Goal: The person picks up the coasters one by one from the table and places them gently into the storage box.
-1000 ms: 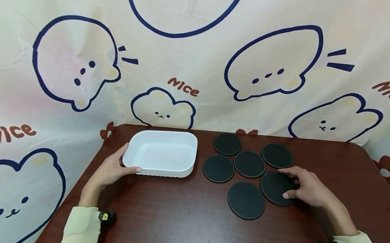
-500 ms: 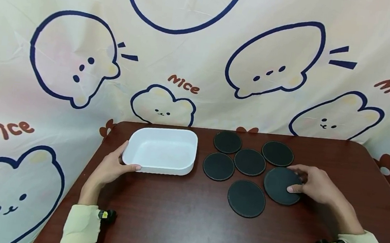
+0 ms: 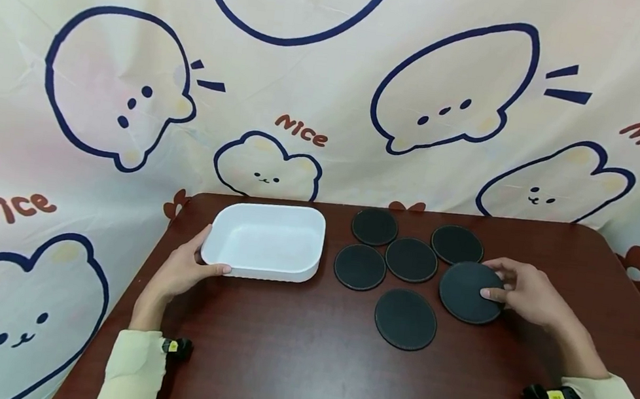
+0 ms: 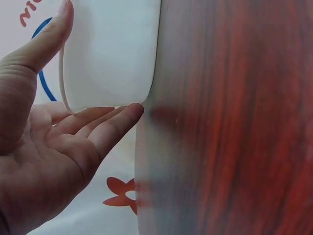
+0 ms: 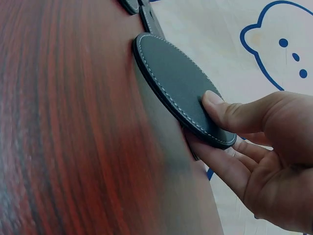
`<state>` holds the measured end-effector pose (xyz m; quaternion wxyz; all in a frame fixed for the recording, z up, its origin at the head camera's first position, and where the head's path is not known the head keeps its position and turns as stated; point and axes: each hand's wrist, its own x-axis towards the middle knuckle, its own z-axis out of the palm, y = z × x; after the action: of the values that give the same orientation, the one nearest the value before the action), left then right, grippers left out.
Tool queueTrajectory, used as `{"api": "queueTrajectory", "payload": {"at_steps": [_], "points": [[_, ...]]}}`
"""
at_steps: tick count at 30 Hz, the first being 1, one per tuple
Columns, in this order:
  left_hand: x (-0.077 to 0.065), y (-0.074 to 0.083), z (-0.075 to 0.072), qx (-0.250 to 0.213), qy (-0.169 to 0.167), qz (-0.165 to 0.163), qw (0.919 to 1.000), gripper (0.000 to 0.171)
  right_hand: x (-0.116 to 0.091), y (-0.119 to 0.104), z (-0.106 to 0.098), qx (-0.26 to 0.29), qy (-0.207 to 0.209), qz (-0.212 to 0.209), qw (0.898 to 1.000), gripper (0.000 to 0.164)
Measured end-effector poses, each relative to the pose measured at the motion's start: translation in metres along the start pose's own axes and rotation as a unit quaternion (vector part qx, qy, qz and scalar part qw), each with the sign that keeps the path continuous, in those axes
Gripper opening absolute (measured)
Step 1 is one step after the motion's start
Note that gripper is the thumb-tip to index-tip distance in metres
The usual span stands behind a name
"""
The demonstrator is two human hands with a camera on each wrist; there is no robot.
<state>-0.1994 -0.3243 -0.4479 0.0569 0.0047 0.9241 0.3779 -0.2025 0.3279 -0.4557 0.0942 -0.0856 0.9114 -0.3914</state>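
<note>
My left hand holds the left end of a white plastic tub, thumb at its near-left corner. In the left wrist view, the fingers lie along the end wall of the tub. On the right, my other hand pinches a round black coaster with stitched edging, thumb on top and fingers beneath. The right wrist view shows the held coaster tilted, its near edge raised off the table.
Several more black coasters lie flat between the tub and my right hand, among them a near one, a middle one and a far one. The dark wooden table backs onto a cartoon-printed curtain.
The right hand has drawn its coaster rightward, away from the others, and lifted it. The left hand stays on the tub. The head view has tilted slightly down.
</note>
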Motion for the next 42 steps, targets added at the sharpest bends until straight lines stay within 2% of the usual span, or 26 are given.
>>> {"api": "queueTrajectory", "payload": {"at_steps": [11, 22, 29, 42], "points": [[0.000, 0.000, -0.001, 0.002, -0.009, 0.000, 1.0000, 0.118, -0.003, -0.005, -0.003, 0.059, -0.018, 0.016, 0.998, 0.056], [0.005, 0.001, -0.003, -0.003, -0.013, 0.006, 0.9999, 0.118, 0.006, -0.017, -0.008, 0.095, -0.018, 0.030, 0.995, 0.060], [0.003, 0.000, -0.001, -0.010, -0.013, 0.001, 0.9999, 0.117, 0.016, -0.031, 0.000, 0.159, -0.021, 0.035, 0.986, 0.067], [0.002, 0.000, 0.000, -0.033, 0.002, 0.009, 0.9994, 0.114, 0.035, -0.057, 0.024, 0.260, -0.027, 0.014, 0.965, 0.066]]}}
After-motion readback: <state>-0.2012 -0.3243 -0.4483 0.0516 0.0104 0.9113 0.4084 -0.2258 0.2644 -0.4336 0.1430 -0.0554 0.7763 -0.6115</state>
